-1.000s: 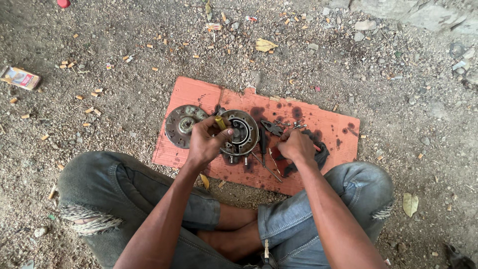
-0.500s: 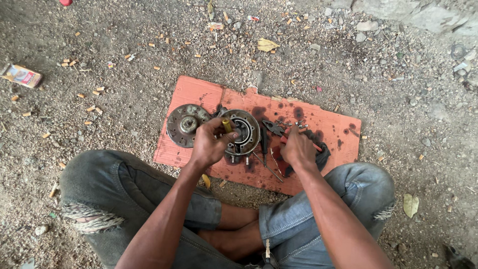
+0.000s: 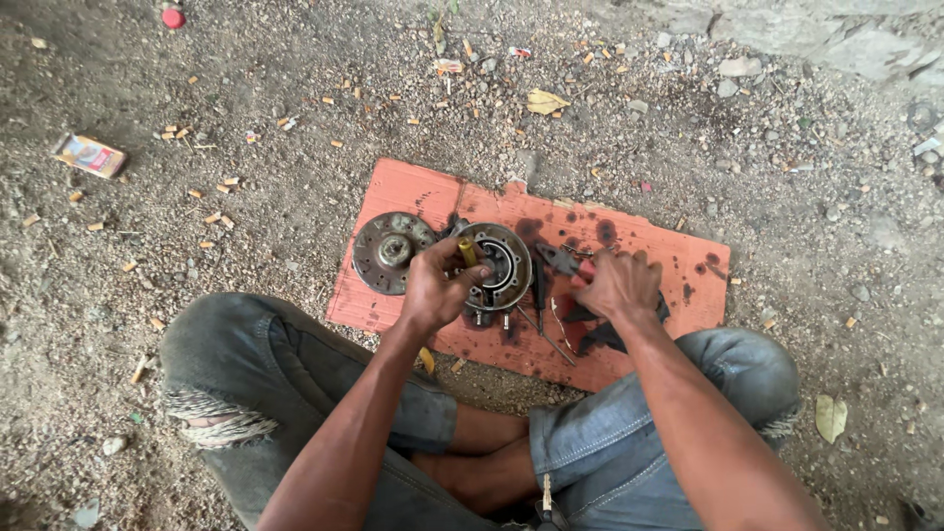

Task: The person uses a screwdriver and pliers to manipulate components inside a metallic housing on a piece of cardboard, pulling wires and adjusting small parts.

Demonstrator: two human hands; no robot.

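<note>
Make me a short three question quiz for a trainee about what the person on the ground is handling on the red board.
1. True or false: the left hand rests on the round metal housing and grips a yellow-handled tool.
2. Which lies left of the housing on the red board? A) a grey metal disc B) a hammer C) a glass jar
3. Fill in: the right hand is over a cluster of dark ____ on the board.

Key
1. True
2. A, the grey metal disc
3. tools; the dark tools lie under and beside that hand, and whether it grips one cannot be told.
</note>
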